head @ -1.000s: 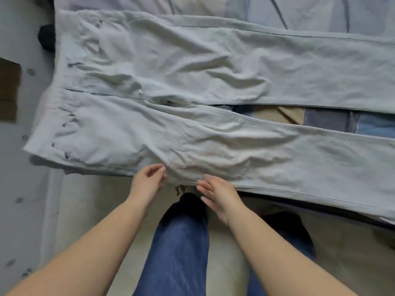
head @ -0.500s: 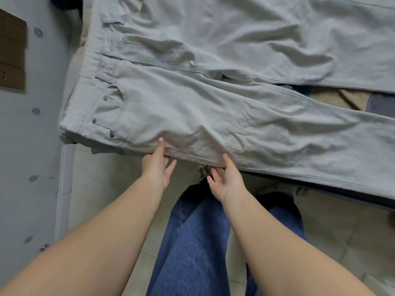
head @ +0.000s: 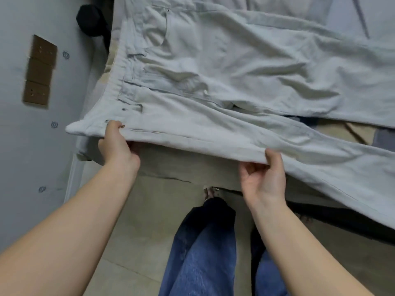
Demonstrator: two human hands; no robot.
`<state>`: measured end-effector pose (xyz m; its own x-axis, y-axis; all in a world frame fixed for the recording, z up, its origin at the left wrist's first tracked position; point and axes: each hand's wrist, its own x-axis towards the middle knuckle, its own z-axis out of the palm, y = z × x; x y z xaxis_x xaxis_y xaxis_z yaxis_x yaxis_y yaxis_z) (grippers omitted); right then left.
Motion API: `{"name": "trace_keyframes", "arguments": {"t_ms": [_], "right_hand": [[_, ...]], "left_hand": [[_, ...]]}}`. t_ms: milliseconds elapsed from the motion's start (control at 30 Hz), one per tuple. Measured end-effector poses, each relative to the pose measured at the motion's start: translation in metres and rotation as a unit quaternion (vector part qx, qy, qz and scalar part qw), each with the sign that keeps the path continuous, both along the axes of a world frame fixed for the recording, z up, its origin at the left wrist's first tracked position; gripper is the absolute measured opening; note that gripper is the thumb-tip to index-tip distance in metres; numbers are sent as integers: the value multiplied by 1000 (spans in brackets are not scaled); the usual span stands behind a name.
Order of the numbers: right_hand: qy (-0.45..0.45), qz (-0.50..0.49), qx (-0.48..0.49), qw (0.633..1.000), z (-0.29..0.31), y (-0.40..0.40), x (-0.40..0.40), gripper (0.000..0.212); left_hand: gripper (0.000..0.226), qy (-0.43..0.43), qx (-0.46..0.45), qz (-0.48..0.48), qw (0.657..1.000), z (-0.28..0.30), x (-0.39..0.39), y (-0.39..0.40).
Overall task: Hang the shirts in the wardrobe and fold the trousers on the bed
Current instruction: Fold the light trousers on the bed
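Across the bed (head: 361,133), whose patchwork cover of blue, tan and grey panels is showing between the legs, a pair of pale grey cotton trousers (head: 224,67) is lying spread out, waistband toward the grey wall (head: 19,146) on the left and legs running off to the right. The near leg's outer edge is being held up off the bed's side, the cloth sagging between two holds. The person's left hand (head: 116,144) is gripping that edge just beside the waistband, thumb lying on top by a small rivet and fingers curled underneath; the grip is holding the trousers. The right hand (head: 265,174) is pinching the same edge further along at the thigh, thumb over the fold, its grip likewise holding the trousers. Below, blue denim jeans (head: 201,259) are covering the person's legs above a beige tiled floor (head: 154,210). Three brown rectangular switch plates (head: 39,71) are sitting in a column on the wall, and a black rounded object (head: 90,20) is showing beside the bed's far corner.
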<state>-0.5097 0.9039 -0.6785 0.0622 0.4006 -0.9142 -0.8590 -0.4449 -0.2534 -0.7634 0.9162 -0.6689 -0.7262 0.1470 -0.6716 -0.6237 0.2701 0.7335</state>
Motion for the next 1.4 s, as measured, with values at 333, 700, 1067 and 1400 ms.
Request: {"name": "trace_keyframes", "arguments": {"t_ms": [333,700,1067,1400], "right_hand": [[-183,65,97,976,2,177,7,6],[-264,147,93,949,-66,312,0,11],[-164,354,194,900,-60,307,5,27],[-162,244,99,951,-33,203,223,26]], "left_hand": [[31,43,22,-68,997,5,-8,147],[27,112,-3,-206,972,-48,-32,287],[36,123,-42,-275,953,-67,-30,251],[20,107,-13,-476,873,-45,188,160]]}}
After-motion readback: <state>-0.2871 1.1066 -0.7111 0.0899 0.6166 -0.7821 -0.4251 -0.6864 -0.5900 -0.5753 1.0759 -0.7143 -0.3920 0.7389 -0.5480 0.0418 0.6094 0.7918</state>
